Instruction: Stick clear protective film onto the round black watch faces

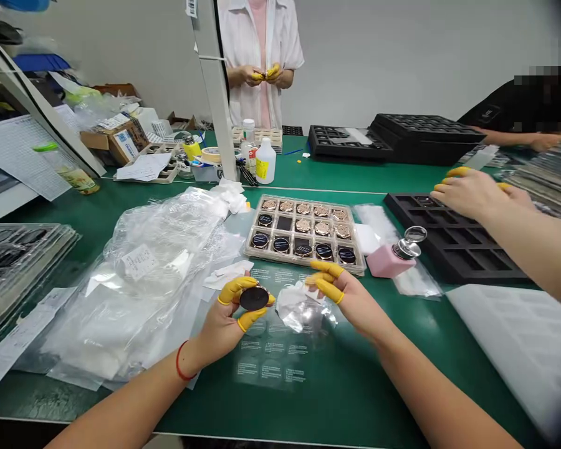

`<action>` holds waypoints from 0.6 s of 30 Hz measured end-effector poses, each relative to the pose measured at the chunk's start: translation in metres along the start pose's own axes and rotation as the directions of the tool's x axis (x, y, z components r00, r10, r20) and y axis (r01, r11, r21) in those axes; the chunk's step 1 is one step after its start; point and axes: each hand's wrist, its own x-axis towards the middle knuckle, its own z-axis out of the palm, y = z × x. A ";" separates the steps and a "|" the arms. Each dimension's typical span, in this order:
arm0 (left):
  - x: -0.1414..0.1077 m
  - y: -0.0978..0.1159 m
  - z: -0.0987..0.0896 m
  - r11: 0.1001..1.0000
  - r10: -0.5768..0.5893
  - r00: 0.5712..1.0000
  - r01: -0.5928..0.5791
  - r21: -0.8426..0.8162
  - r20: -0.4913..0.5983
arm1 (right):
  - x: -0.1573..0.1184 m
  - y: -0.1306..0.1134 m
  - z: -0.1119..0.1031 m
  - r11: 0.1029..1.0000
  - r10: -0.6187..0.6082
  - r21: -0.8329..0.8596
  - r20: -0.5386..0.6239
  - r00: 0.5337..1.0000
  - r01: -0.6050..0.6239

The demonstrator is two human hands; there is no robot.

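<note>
Nearest me, low in the centre of the frame, a clear printed sheet (272, 358) lies on the green bench (346, 386). Just above it, my left hand (220, 327) is closed on a round, dark-faced watch (254, 299), yellow-covered fingers and thumb pinching its edge. I judge it small but fairly weighty, stiff, and slick across the flat face, which could scratch or smudge, so the rim is where to grip. My right hand (355, 305), right of centre, has its fingers spread and holds nothing that I can see; a crumpled white wipe (292, 305) lies by its fingertips, touching or not I cannot tell. Beyond, at mid-frame, a clear tray (292, 259) carries dark discs along the front and mostly rose-gold ones behind, with a pink bottle (388, 262) near its right corner. Plastic bags (135, 274) heap up at left; at right, someone else's hand (470, 190) is over a black tray (477, 274). At the top, a person in a white shirt (264, 53) stands across the bench.
</note>
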 end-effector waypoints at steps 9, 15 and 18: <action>0.007 0.002 -0.002 0.952 -0.225 0.974 0.228 -0.207 0.035 | -0.008 -0.003 0.009 0.993 0.051 -0.107 0.109 0.993 -0.039; 0.019 0.012 -0.003 0.826 -0.429 0.896 0.439 -0.354 0.110 | -0.007 -0.004 0.005 0.949 -0.103 -0.294 0.062 0.993 0.117; 0.022 0.014 -0.004 0.762 -0.519 0.841 0.535 -0.364 0.151 | -0.007 -0.002 0.004 0.923 -0.184 -0.337 0.034 0.982 0.185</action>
